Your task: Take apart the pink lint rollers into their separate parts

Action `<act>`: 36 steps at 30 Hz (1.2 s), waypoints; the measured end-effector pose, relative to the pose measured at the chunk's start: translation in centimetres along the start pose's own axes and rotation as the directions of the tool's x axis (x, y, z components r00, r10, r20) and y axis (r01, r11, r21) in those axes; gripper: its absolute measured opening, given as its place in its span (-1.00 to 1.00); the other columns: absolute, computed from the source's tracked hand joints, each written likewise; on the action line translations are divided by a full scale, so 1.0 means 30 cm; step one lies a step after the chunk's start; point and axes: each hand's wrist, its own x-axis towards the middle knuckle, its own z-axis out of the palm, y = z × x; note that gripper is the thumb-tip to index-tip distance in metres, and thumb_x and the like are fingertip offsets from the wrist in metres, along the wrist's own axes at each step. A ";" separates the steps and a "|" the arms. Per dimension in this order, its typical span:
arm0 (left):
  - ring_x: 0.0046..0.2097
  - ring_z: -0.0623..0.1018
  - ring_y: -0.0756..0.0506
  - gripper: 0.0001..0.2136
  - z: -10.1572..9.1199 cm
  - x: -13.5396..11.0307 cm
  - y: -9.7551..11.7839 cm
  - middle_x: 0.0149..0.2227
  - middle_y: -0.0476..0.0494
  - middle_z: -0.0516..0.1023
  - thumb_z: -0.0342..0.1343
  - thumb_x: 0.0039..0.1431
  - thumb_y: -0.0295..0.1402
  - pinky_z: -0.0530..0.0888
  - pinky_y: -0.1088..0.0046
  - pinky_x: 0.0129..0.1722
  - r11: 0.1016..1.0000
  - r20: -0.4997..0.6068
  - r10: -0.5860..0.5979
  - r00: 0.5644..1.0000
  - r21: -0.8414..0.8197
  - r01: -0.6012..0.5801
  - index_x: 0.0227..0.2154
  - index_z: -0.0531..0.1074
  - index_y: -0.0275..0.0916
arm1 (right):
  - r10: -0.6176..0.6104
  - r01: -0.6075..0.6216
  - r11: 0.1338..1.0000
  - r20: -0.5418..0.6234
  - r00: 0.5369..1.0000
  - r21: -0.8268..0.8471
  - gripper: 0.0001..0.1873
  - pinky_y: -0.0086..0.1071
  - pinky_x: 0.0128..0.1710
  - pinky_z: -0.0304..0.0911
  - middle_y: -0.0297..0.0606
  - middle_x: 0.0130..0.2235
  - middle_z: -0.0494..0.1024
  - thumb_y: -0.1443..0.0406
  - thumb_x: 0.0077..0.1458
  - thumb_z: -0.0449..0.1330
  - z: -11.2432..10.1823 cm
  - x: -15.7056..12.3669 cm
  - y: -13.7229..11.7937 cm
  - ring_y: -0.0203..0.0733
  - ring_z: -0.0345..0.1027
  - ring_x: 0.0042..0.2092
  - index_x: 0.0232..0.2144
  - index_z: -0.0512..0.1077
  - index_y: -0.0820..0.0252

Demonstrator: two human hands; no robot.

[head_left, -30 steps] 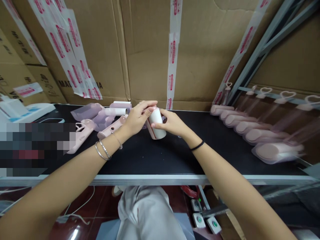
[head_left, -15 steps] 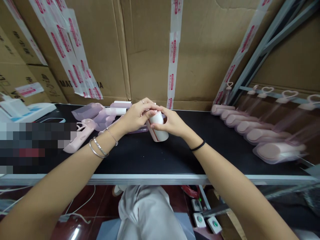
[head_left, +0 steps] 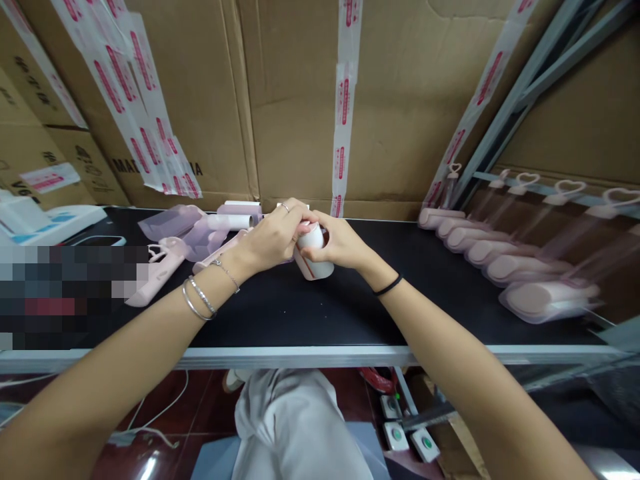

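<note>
Above the black table my two hands meet around a white cylindrical housing (head_left: 317, 268) with a thin reddish line down its side. My right hand (head_left: 345, 243) wraps it from the right, thumb across the front. Closed over its upper left part is my left hand (head_left: 270, 235), with fingertips pressing at the top rim. Both hands hide much of the housing, so its exact kind does not show. Just left of my left hand lie pale pink and lilac translucent shells (head_left: 200, 233) and a white tube (head_left: 235, 222).
A pink handle-shaped part (head_left: 163, 270) lies at the left, near a phone (head_left: 103, 241). Several pink parts with heart-shaped loops (head_left: 530, 303) line the right side. A cardboard wall (head_left: 295, 100) stands behind. The metal table edge (head_left: 310, 357) runs in front, with a metal frame at right.
The housing and both hands have shifted very slightly, with the left fingers now lower around its top. The whole view has moved a little. Both hands keep their hold.
</note>
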 end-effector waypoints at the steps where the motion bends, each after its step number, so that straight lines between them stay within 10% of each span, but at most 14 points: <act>1: -0.12 0.47 -0.15 -0.70 0.005 -0.001 0.002 -0.20 -0.28 0.45 -0.27 0.37 -0.32 0.48 0.25 -0.11 1.000 -0.010 0.005 1.000 0.025 -0.005 -0.16 0.35 -0.32 | -0.002 0.002 1.000 -0.001 1.000 0.000 -0.55 -0.33 -0.21 0.20 -0.30 -0.24 0.48 0.19 -0.23 0.25 0.000 0.000 0.000 -0.18 0.34 -0.24 -0.21 0.38 0.19; 36: 0.03 0.48 -0.17 -0.64 0.043 -0.030 0.024 -0.03 -0.33 0.47 -0.17 0.35 -0.37 0.49 0.24 -0.01 0.990 -0.190 0.124 0.974 0.085 -0.109 0.15 0.22 -0.34 | 0.012 -0.054 0.947 0.133 0.991 0.317 -0.46 -0.22 -0.06 0.22 -0.27 -0.14 0.44 0.27 -0.30 0.29 -0.038 -0.001 0.032 -0.13 0.30 -0.11 -0.17 0.28 0.17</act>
